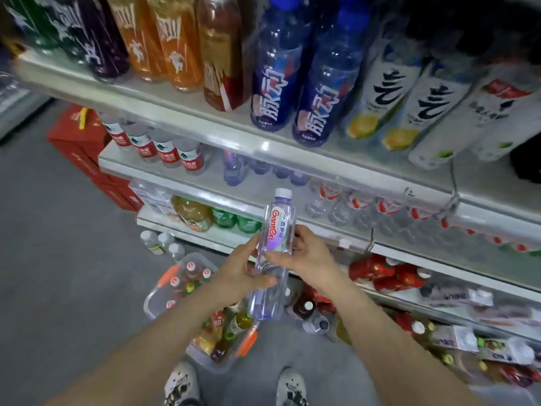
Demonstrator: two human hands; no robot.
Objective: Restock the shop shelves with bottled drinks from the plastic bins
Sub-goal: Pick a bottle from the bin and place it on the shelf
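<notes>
We're hovering over the plastic bin of drinks. Above it, our left hand is gripping the clear water bottle low on its body. The bottle is riding nearly upright above the bin's right end, and our right hand is clasping its label while the shelves are rising beyond the bin.

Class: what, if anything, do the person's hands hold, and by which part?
A clear water bottle, gripped around its middle by the left hand and right hand, at the label's lower end.
</notes>
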